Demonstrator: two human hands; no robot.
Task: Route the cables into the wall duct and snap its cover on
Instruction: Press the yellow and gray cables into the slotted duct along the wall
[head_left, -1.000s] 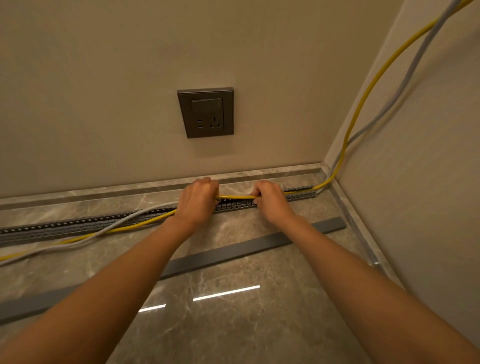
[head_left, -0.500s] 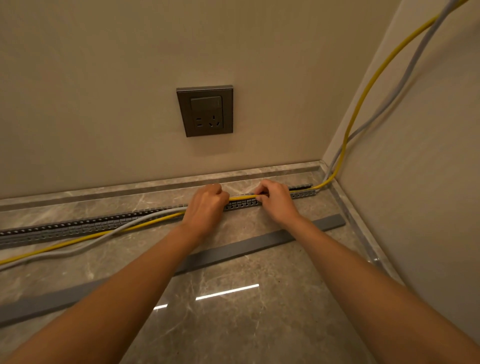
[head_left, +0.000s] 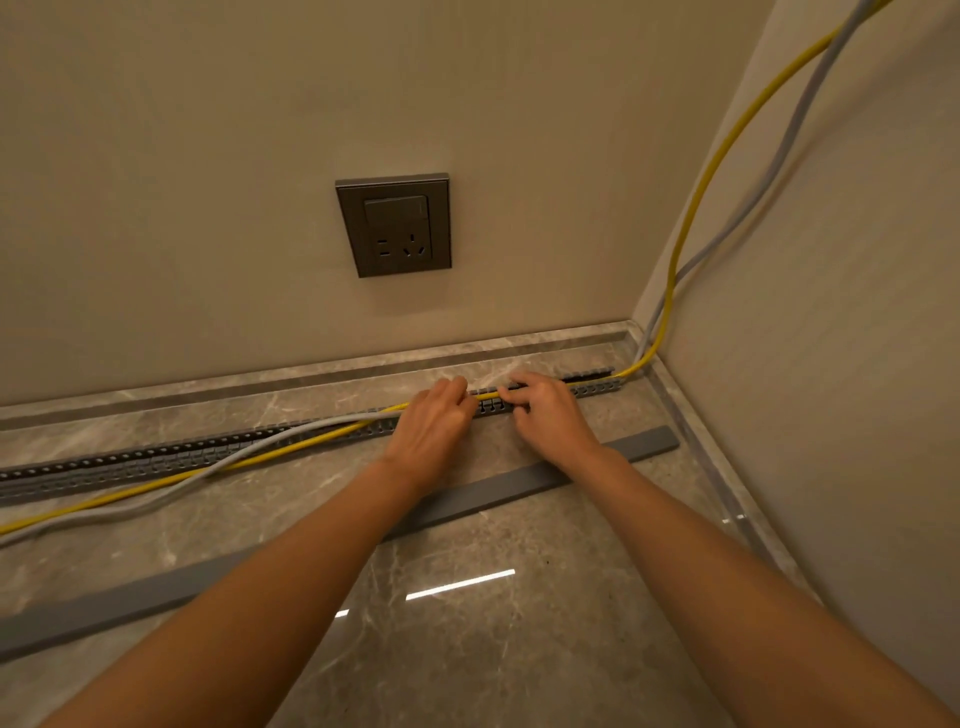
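Yellow cable (head_left: 291, 451) under both my hands, right at the slotted grey duct (head_left: 156, 460) that lies along the far edge of the marble floor (head_left: 467, 649). My left hand (head_left: 434, 421) curls its fingers over the cable, and my right hand (head_left: 550, 415) pinches it just to the right. Right of my hands the cable runs along the duct and climbs the corner. To the left it trails out across the floor beside the grey cable (head_left: 311, 427). The flat grey cover (head_left: 493, 491) lies nearer me, apart from the duct. A dark socket (head_left: 395, 226) sits on the far wall.
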